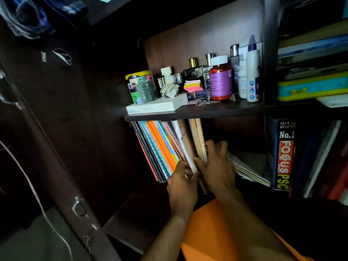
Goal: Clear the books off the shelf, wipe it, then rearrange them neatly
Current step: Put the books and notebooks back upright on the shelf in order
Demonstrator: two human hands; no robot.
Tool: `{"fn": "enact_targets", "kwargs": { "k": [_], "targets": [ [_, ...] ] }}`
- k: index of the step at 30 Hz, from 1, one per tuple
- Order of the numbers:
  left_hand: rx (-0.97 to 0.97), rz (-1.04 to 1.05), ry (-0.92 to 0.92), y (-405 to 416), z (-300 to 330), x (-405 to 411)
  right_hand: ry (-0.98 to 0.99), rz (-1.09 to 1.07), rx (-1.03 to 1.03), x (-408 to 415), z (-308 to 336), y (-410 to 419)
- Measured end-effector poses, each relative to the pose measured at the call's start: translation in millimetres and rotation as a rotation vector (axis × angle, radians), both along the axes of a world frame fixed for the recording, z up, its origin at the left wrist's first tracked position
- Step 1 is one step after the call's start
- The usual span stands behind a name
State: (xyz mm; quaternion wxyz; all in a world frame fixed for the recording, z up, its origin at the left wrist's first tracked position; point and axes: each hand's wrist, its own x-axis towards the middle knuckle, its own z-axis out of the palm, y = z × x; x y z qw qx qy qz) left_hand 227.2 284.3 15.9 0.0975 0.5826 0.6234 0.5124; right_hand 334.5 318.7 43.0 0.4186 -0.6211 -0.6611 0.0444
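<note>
- Left hand (181,182) pinches lower edges of leaning books (163,147) on lower shelf (137,210)
- Right hand (216,166), fingers straight, presses flat on tan book (198,137) just right of that pinch
- Flat stack (250,166) lies right of both hands

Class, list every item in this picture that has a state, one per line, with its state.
Upright books: leaning left, on the lower shelf.
Left hand: gripping book spines.
Right hand: fingers among the books.
Flat books: stacked lying down.
Red pill bottle: capped, upright.
</note>
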Motion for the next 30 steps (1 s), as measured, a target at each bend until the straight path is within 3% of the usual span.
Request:
{"fn": "enact_targets", "kwargs": {
  "k": [7,10,14,16,19,22,27,30],
  "targets": [
    [0.02,0.018,-0.095,22.5,7.7,5.9,0.027,0.185,-0.006,-0.1,-2.8,7.2],
    [-0.011,-0.01,-0.047,26.3,8.2,-3.5,0.039,0.314,-0.017,4.6,-8.3,13.2],
    [-0.139,-0.263,-0.039,15.0,9.1,-32.3,0.091,0.366,-0.026,8.9,-10.4,15.9],
    [-0.222,-0.376,0.053,-8.6,-1.1,-52.8,0.098,0.357,-0.015,8.1,-12.7,15.5],
    [-0.319,-0.569,0.35,-38.7,-22.6,-74.4,0.074,0.331,-0.002,4.3,-14.5,14.8],
    [-0.366,-0.601,0.469,-43.4,-27.6,-74.2,0.056,0.293,0.001,2.3,-12.4,11.3],
    [-0.327,-0.588,0.463,-40.4,-21.8,-72.3,-0.033,0.245,-0.101,-4.4,9.8,1.0],
    [-0.304,-0.616,0.167,-41.9,-22.8,-78.6,-0.139,0.257,-0.164,-5.3,21.2,-8.6]
  ]
}}
